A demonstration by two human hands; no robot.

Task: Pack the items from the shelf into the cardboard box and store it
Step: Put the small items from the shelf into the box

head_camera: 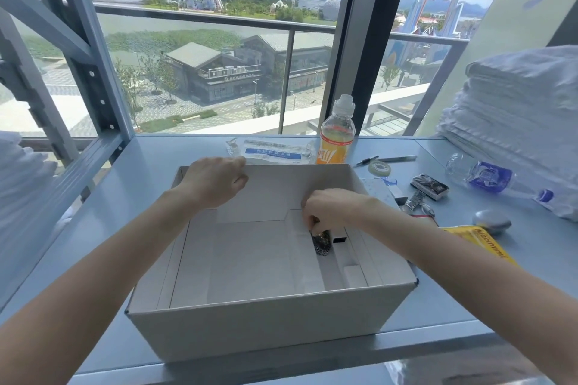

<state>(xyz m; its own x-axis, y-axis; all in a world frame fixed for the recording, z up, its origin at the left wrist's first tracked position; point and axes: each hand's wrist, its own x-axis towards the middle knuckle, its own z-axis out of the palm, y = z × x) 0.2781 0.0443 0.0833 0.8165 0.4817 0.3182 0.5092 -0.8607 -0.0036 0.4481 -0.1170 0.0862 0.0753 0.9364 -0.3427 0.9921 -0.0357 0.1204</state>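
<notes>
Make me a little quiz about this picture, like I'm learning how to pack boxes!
1. Fill in: the left hand holds the far ____ of the cardboard box.
2. The small dark item down in the box is held by: A the left hand, B the right hand.
3. True or false: the orange drink bottle is inside the box.
Key: 1 rim; 2 B; 3 false, it stands on the shelf behind the box.

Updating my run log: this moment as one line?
left hand: grips cardboard box far wall | right hand: holds dark item inside box | orange bottle: on shelf
</notes>
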